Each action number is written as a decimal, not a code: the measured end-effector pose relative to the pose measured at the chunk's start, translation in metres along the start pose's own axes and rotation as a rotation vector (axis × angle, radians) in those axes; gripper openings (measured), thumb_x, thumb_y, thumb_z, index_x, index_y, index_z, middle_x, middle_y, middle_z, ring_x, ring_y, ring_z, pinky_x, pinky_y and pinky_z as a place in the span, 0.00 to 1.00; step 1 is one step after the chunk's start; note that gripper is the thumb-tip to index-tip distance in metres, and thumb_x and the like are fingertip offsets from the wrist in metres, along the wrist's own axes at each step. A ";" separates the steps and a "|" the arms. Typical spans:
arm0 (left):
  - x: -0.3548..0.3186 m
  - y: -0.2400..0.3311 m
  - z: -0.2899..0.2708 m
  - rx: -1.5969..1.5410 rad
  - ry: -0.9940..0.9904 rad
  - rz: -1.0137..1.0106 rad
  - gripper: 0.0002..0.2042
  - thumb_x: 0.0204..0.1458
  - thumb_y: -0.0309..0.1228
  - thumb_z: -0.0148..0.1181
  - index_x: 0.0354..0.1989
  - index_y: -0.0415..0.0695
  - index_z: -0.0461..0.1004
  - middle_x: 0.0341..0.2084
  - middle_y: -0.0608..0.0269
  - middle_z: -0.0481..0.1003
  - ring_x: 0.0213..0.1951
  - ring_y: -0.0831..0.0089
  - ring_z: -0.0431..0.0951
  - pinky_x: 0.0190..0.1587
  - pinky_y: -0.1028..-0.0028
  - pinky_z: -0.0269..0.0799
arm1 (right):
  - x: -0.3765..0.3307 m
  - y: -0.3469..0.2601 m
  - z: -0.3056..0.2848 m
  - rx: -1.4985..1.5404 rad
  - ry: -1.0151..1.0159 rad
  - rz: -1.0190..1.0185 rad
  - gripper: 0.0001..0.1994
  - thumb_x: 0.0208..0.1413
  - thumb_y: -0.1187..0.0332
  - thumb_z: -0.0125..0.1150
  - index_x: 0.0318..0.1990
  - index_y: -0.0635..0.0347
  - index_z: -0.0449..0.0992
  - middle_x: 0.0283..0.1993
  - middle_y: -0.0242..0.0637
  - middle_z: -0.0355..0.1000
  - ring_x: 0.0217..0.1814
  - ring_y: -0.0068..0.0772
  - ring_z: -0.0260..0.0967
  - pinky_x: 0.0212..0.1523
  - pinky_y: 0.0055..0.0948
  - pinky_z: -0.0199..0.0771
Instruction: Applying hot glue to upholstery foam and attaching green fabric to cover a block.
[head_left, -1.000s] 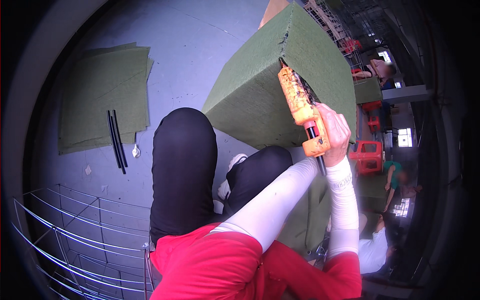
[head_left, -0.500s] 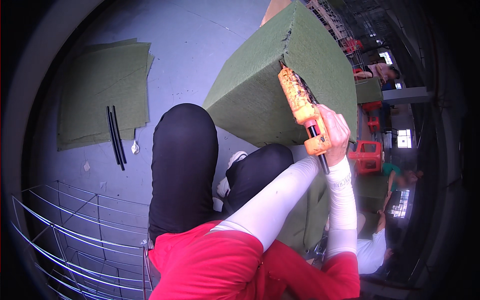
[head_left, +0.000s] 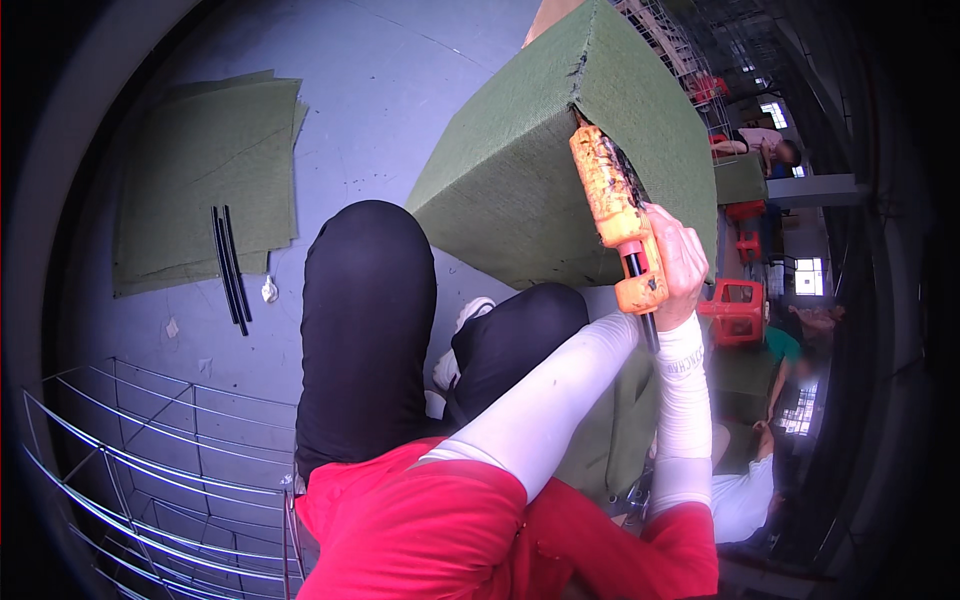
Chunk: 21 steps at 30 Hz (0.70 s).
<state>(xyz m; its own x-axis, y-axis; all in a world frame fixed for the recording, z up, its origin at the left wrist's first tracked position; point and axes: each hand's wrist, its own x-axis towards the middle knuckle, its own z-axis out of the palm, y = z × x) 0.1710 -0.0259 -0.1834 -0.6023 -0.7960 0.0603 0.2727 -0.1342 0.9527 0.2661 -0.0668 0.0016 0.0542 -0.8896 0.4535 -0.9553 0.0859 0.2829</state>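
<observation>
My right hand grips an orange glue gun with a black glue stick poking out of its back end. The gun's nozzle rests in an open seam near the top corner of a large box covered in green felt, which stands tilted on the floor in front of my knees. My left arm in a white sleeve reaches across toward the gun's handle. Its hand is hidden behind the gun and my right hand.
Green felt sheets lie on the grey floor at the left, with black glue sticks beside them. A wire rack lies at the lower left. At the right are red plastic stools and other people.
</observation>
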 end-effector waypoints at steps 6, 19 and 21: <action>-0.004 -0.004 0.004 0.005 0.009 -0.011 0.17 0.44 0.44 0.61 0.28 0.39 0.76 0.29 0.45 0.77 0.33 0.46 0.77 0.38 0.53 0.70 | -0.001 -0.002 -0.006 -0.060 0.010 -0.082 0.16 0.45 0.75 0.61 0.44 0.69 0.74 0.42 0.50 0.76 0.42 0.45 0.76 0.40 0.33 0.72; -0.010 -0.001 0.007 0.022 0.022 -0.015 0.17 0.44 0.44 0.61 0.27 0.39 0.76 0.29 0.45 0.77 0.33 0.46 0.77 0.38 0.54 0.70 | 0.003 -0.003 -0.001 -0.068 0.033 -0.087 0.17 0.39 0.74 0.66 0.41 0.67 0.74 0.39 0.43 0.76 0.43 0.41 0.77 0.37 0.32 0.71; -0.011 0.006 0.009 0.016 0.016 -0.016 0.17 0.44 0.45 0.61 0.27 0.39 0.76 0.29 0.45 0.77 0.32 0.46 0.77 0.38 0.54 0.70 | 0.002 -0.002 0.000 -0.070 0.025 -0.076 0.17 0.39 0.73 0.66 0.41 0.66 0.74 0.39 0.44 0.76 0.43 0.41 0.77 0.37 0.32 0.71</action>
<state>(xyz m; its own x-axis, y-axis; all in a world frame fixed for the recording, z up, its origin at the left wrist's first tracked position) 0.1728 -0.0125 -0.1760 -0.5942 -0.8033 0.0407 0.2512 -0.1373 0.9581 0.2686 -0.0692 0.0020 0.1340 -0.8836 0.4487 -0.9255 0.0503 0.3754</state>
